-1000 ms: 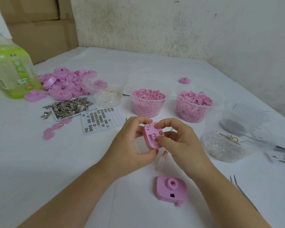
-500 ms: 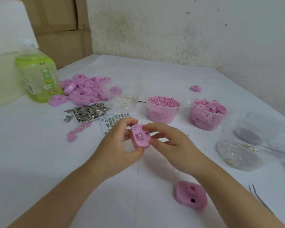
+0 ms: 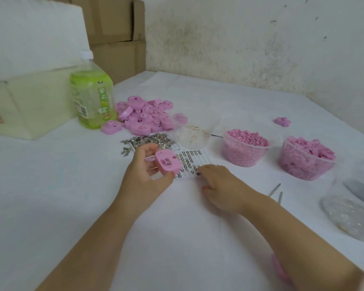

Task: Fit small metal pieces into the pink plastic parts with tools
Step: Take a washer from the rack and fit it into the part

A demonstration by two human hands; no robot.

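Above the middle of the white table [image 3: 51,185], the pink part [image 3: 168,163] sits tilted in the left hand [image 3: 147,175], thumb beneath and fingers curled over its top, its recessed face turned toward the camera. Just beside it, the right hand [image 3: 221,185] reaches onto the gridded tray [image 3: 206,159] of small metal pieces [image 3: 188,159]. Its fingertips are drawn close together at the tray's near edge, but whether they pinch a piece cannot be told. Behind lie a loose metal heap [image 3: 149,140], a pile of pink parts [image 3: 143,116] and a green bottle [image 3: 91,101]. To the right stand a tub of pink granules [image 3: 245,150] and a tub of pink bits [image 3: 305,158], with tweezers [image 3: 275,190] near the right wrist.
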